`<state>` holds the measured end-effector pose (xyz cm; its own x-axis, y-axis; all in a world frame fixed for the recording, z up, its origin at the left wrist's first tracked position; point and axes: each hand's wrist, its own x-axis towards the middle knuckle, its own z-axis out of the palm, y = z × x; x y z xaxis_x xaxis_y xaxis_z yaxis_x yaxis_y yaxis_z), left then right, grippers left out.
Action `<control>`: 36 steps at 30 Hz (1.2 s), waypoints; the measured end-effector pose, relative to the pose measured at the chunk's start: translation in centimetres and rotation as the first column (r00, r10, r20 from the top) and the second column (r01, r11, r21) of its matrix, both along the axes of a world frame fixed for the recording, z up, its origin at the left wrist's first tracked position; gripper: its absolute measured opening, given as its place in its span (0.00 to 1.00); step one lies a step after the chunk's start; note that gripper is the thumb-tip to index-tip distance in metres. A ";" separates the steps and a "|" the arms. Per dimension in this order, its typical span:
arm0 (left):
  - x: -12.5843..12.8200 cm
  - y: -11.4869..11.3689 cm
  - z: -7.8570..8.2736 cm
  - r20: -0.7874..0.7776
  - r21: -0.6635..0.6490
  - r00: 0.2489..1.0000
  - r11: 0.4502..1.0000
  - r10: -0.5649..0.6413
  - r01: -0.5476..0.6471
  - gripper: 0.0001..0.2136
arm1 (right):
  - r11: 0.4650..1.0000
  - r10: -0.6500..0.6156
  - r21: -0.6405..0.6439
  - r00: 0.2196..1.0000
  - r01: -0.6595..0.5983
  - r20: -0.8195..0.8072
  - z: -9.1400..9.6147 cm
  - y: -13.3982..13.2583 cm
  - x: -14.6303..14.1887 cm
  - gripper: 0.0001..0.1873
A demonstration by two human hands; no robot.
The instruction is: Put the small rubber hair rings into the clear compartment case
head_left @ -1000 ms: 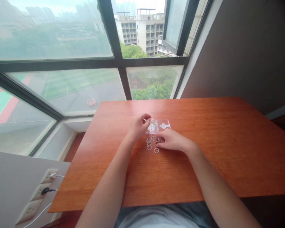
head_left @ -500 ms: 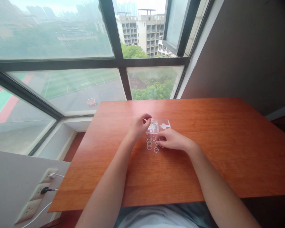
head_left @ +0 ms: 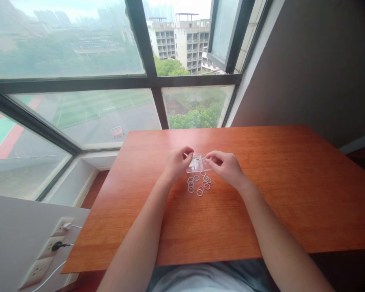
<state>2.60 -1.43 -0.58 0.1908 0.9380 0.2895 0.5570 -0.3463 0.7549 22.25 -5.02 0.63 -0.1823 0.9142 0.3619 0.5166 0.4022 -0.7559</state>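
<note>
A small clear plastic box point(head_left: 196, 169) lies open on the wooden table, its lid folded out to the right. At its left side my left hand point(head_left: 180, 161) is closed, thumb and forefinger pinching the box's edge. My right hand point(head_left: 223, 164) hovers over the lid side, covering much of it. A pale ring point(head_left: 204, 158) shows between its pinched thumb and forefinger. Just in front of the box lie several thin whitish rings, with an overlapping row point(head_left: 190, 185) on the left and a looser group point(head_left: 206, 185) on the right. Inside the box, the contents are too small to make out.
The reddish-brown table point(head_left: 280, 211) runs out to both sides, its front edge close to my body. Windows point(head_left: 197, 107) rise behind it. Low on the left wall, sockets point(head_left: 50, 246) hold plugged-in cables. A grey wall point(head_left: 310, 65) stands at the right.
My right hand has moved up and away from the loose rings to the box, carrying a ring. More rings on the right are uncovered. My left hand has stayed at the box.
</note>
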 end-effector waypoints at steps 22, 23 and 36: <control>1.9 -1.2 0.5 0.146 0.022 0.955 0.966 -0.257 0.256 0.05 | 0.999 -0.032 0.017 0.999 0.032 0.038 -0.3 0.2 0.0 0.07; 1.9 -1.2 0.6 0.145 0.025 0.956 0.967 -0.254 0.253 0.05 | 0.999 -0.038 0.021 0.998 0.037 0.041 -0.3 0.2 0.0 0.07; 0.1 0.2 -0.1 0.106 0.054 0.994 0.998 -0.015 0.009 0.06 | 0.997 -0.074 0.042 0.996 0.072 0.043 0.0 0.1 -0.2 0.07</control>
<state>2.69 -1.22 -0.67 0.1670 0.9185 0.3585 0.4699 -0.3938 0.7900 22.03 -4.96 0.60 -0.1325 0.9103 0.3922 0.5782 0.3923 -0.7153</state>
